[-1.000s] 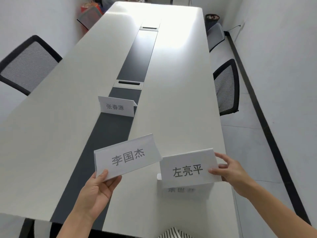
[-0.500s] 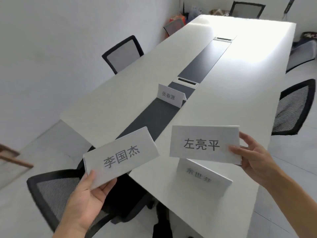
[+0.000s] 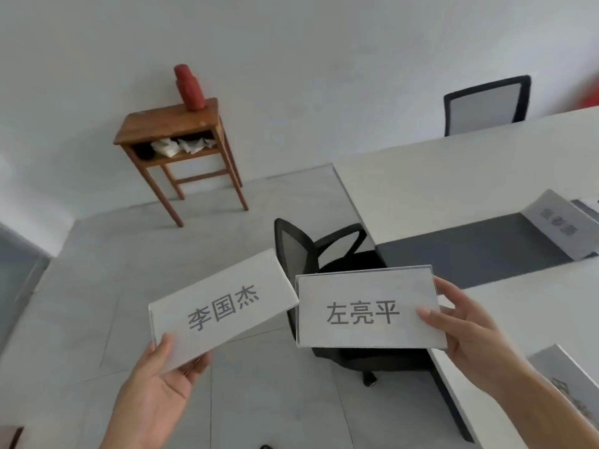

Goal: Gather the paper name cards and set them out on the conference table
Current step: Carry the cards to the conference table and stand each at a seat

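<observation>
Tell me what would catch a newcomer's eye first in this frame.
Two white name cards held up in the foreground: the left hand holds the tilted card, the right hand the level card, both over the floor beside the table. Next, the red vase on a wooden stand against the wall at upper left. Two more cards stand on the table at right, one on its dark strip.

The name card point(image 3: 223, 311) in the left hand point(image 3: 152, 393) reads 李国杰, the name card point(image 3: 366, 311) in the right hand point(image 3: 470, 335) reads 左亮平 — printing on two further cards on the tabletop point(image 3: 453, 176) is too blurred to read.
</observation>
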The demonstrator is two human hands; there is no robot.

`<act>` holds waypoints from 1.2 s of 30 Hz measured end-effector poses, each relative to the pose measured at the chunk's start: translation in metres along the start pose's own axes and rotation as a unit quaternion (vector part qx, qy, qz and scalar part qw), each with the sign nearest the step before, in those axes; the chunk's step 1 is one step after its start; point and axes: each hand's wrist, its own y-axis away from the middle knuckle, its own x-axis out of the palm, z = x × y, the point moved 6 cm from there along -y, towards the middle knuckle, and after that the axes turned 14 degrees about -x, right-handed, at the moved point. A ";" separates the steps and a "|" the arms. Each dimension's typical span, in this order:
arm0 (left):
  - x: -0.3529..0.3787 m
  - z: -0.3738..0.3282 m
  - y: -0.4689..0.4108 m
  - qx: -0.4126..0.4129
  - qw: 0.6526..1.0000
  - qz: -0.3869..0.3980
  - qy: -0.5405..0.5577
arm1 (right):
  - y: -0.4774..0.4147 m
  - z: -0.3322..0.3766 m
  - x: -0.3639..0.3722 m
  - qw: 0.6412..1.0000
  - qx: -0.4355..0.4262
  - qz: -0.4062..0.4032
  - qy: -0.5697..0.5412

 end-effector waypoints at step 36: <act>-0.210 -0.398 -0.391 0.024 0.989 -0.140 0.040 | -0.532 -0.178 0.437 0.990 0.114 -0.026 0.081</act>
